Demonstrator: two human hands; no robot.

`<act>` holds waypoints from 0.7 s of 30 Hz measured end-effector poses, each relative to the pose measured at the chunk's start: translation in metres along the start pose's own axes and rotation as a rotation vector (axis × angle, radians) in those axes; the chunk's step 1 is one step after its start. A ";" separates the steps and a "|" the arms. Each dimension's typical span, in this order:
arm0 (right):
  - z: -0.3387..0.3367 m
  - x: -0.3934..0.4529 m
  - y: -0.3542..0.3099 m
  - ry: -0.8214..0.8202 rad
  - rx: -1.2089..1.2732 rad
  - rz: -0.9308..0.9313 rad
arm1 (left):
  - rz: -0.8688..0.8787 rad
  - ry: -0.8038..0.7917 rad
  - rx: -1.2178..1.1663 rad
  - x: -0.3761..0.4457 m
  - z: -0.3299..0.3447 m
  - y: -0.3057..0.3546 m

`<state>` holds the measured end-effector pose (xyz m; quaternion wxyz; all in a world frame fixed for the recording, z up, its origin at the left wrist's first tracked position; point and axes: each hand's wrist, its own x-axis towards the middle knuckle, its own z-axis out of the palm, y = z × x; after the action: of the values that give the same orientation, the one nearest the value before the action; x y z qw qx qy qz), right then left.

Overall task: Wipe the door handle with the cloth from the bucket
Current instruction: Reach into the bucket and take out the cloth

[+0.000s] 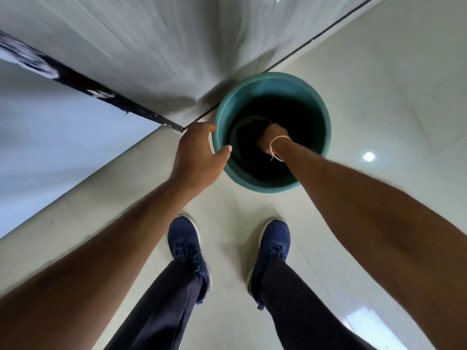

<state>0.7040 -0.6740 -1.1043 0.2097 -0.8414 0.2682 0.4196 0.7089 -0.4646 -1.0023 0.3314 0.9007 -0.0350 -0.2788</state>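
A teal bucket (318,102) stands on the floor just ahead of my feet, against the foot of a white door. My left hand (199,152) grips its near-left rim, thumb inside and fingers outside. My right hand (271,137) reaches down inside the bucket, wrist with a thin band showing, fingers buried in a dark cloth (246,137) that lies in the shadowed bottom. I cannot tell whether the fingers close on the cloth. No door handle is in view.
The white door (151,46) rises at the top, with a dark edge strip (106,94) running to the floor at the left. Pale glossy floor tiles (379,122) spread around. My two blue shoes (187,248) stand behind the bucket.
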 end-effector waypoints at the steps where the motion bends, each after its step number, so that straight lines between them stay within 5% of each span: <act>1: 0.005 0.010 -0.003 -0.019 -0.017 -0.006 | 0.003 0.009 -0.007 0.002 0.003 -0.002; 7: 0.023 0.044 -0.014 -0.068 -0.173 -0.157 | 0.014 0.087 -0.044 0.003 0.011 0.000; 12: 0.028 0.050 -0.012 -0.039 -0.114 -0.093 | 0.021 0.050 -0.034 -0.002 0.010 0.004; 16: 0.027 0.040 -0.005 -0.041 0.126 -0.002 | 0.012 0.005 -0.029 -0.005 0.007 0.013; 21: 0.012 -0.016 -0.012 0.142 0.679 0.193 | -0.048 -0.054 0.016 -0.014 -0.003 0.030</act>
<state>0.6961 -0.6533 -1.0967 0.4178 -0.7216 0.4843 0.2650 0.7021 -0.4828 -0.9753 0.3165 0.8959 -0.0246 -0.3107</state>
